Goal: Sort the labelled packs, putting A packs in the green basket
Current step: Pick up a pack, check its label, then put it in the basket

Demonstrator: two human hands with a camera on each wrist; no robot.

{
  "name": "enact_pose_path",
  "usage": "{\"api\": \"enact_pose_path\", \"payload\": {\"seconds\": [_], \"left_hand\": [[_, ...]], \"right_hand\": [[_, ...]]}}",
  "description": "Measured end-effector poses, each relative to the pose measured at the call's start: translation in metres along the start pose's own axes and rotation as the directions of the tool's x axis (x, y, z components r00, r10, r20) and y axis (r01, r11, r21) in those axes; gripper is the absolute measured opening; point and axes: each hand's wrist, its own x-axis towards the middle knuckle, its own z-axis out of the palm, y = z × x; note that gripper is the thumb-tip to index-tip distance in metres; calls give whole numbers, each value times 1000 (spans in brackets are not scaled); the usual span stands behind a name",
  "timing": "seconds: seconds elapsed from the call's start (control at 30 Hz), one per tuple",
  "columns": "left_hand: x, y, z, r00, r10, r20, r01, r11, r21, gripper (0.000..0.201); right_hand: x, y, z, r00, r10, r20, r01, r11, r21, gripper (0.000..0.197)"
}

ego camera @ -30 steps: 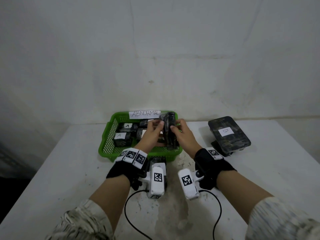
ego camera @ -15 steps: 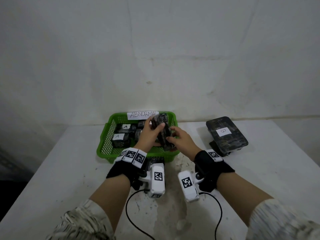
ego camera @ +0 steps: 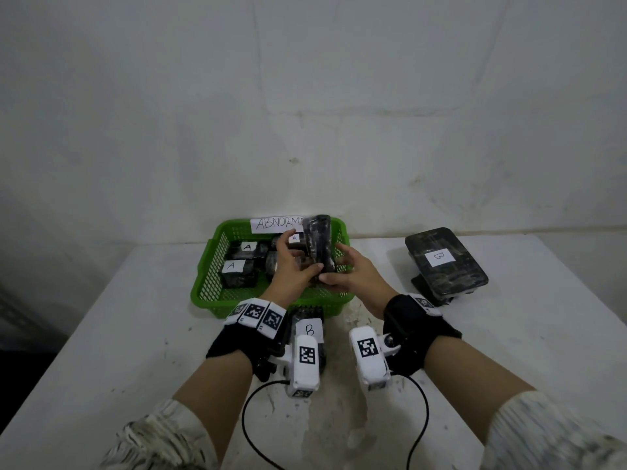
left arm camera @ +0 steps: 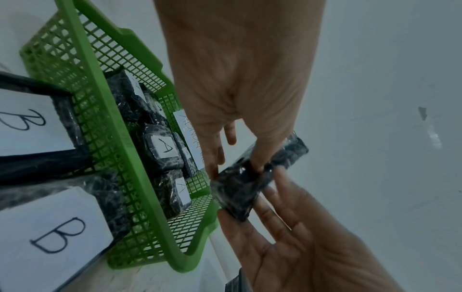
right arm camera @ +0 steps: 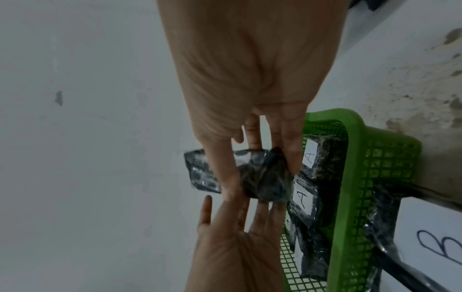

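Observation:
A dark plastic-wrapped pack [ego camera: 318,244] stands upright above the right side of the green basket [ego camera: 207,286], its label hidden. My left hand [ego camera: 298,262] pinches its lower part, thumb in front and fingers behind. From the right, my right hand [ego camera: 342,268] holds the same pack. The left wrist view shows the pack [left arm camera: 252,185] between the left hand [left arm camera: 240,154] and the right hand [left arm camera: 280,209], beside the basket [left arm camera: 140,177]. In the right wrist view the pack [right arm camera: 265,177] lies under my right hand [right arm camera: 260,164]. Packs marked A [ego camera: 247,247] lie in the basket.
A pack marked B [ego camera: 308,329] lies on the white table [ego camera: 135,334] just in front of the basket, under my left wrist. A larger B pack [ego camera: 444,261] rests tilted on a black stand at the right. A paper sign reading ABNORMAL [ego camera: 274,223] hangs on the basket's far rim.
Both hands kept hold of the pack. It tipped and shifted a little to the left over the basket, and now stands more upright.

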Motion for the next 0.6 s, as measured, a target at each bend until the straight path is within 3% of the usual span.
{"api": "enact_pose_path", "payload": {"seconds": [0.07,0.13,0.2,0.4,0.5,0.6], "left_hand": [[1,-4,-1,999,6,-49,-5,1000,20,60],[2,-6,-3,999,-9,-39,9,1000,13,49],[3,-6,-4,1000,-10,-8,10,1000,-1,47],[3,-7,-6,992,-43,122,54,994,-93,48],[2,-7,-7,990,-19,143,18,1000,9,40],[1,-5,-7,992,-8,127,1,998,59,30]], "right_hand": [[1,-1,-1,999,36,8,-37,999,31,61],[-1,-3,-2,999,52,-12,-51,997,66,30],[1,-1,-5,997,50,-64,-45,996,73,19],[7,2,-12,995,25,-98,-14,993,116,17],[7,0,-14,994,111,-14,-104,959,265,41],[3,-3,-12,991,121,64,-134,957,258,32]]}}
